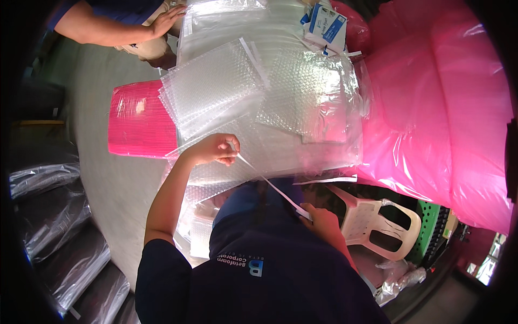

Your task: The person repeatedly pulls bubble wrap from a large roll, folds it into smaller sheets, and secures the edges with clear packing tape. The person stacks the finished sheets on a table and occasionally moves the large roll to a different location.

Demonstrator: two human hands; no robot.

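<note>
The white strip (279, 191) runs taut from just beside the centre toward 4 o'clock, its upper end pinched by the curled thumb and fingers of the left hand (218, 149) near 10 o'clock; the right hand (322, 220), between 4 and 5, grips its lower end. Even tension and a flat, untwisted strip would probably serve best, clear of the bubble-wrap sheets (213, 81) at 11. White lettering and a blue emblem mark the dark shirt (302, 264) at 6; blue-and-white print covers the box (328, 24) at 1.
</note>
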